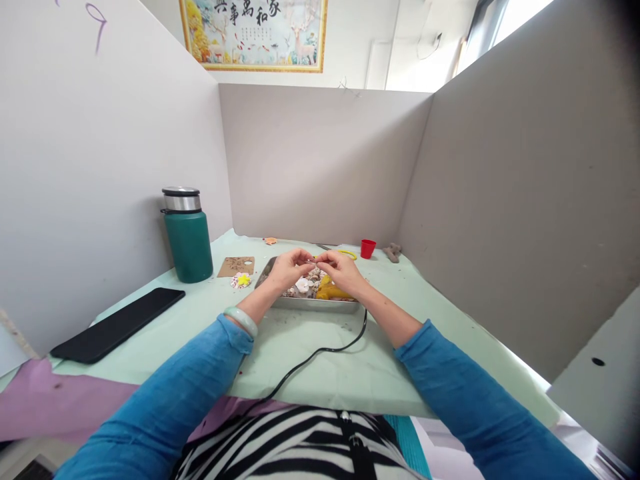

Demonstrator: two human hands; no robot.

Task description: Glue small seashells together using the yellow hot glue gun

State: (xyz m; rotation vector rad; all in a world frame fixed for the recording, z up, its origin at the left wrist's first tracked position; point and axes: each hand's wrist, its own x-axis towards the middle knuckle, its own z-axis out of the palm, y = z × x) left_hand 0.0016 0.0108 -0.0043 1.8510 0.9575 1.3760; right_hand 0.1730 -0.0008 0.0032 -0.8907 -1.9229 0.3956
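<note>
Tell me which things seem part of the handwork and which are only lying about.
Likely in use:
- left hand and right hand, fingertips close together
- metal tray with small pieces and yellow object

Probably lying about:
- green bottle
- flat black object

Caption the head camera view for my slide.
Left hand and right hand close together above a metal tray, green bottle to the left.

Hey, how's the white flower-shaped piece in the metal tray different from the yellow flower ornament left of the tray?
The small white flower-shaped piece looks white all over, while the yellow flower ornament has a speckled red and white edge. The white piece lies inside the shallow silver metal tray; the yellow ornament lies outside it, on the pale green table cover. Both look flower-like.
</note>
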